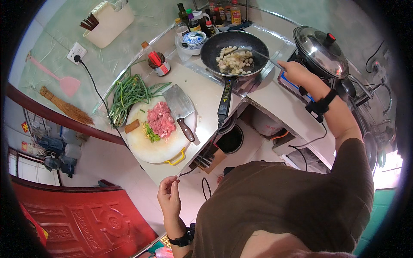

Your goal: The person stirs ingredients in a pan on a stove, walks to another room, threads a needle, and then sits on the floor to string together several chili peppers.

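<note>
My right hand [297, 73] grips the handle of a metal spatula [272, 62], whose blade rests among pale diced pieces [235, 60] in a black electric frying pan [211, 45]. Below the counter's front edge, my left hand [170, 193] is raised with curled fingers and thumb near each other; I cannot tell whether it holds anything. A round white cutting board [142, 153] bears sliced raw meat [161, 119], chopped green pieces [151, 135], a brown piece [132, 126] and a cleaver [179, 104]. Green scallions or chives [129, 96] lie against the board's far left side.
Sauce bottles [193, 22] and a lidded blue-and-white bowl [194, 38] stand behind the pan. A jar [159, 66] sits near the wall. At right is a lidded wok [319, 51] on a stove. Cords [96, 84] cross the counter; a black bucket [230, 140] stands below.
</note>
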Motion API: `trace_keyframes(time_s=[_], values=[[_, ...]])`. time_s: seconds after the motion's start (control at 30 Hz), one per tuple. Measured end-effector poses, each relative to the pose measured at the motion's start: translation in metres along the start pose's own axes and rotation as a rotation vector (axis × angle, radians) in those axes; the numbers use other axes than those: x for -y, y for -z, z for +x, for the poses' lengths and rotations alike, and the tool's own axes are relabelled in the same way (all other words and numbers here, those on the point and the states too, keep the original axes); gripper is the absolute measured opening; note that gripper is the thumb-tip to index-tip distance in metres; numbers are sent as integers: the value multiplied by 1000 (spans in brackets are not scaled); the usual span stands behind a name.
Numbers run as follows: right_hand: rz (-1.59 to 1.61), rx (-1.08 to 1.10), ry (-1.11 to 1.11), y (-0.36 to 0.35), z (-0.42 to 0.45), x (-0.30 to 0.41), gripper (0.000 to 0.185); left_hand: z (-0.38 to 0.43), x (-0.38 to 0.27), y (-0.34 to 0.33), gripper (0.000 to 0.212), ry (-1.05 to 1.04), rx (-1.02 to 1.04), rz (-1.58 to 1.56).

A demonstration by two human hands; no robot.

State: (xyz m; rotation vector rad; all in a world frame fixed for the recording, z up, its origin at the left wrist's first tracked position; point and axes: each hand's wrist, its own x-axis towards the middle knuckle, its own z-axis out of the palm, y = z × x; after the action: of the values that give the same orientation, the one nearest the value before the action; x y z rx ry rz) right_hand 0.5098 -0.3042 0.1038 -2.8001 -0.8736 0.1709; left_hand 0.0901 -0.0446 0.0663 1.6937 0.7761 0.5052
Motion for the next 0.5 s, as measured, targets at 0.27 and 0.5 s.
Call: trace_keyframes(time_s=[0.27, 0.5], values=[[-145, 13, 56, -39, -3, 5, 49, 1, 6, 0, 11, -71, 41, 24], [-84, -61, 61, -23, -36, 1, 47, -2, 8, 3, 11, 15, -3, 6]])
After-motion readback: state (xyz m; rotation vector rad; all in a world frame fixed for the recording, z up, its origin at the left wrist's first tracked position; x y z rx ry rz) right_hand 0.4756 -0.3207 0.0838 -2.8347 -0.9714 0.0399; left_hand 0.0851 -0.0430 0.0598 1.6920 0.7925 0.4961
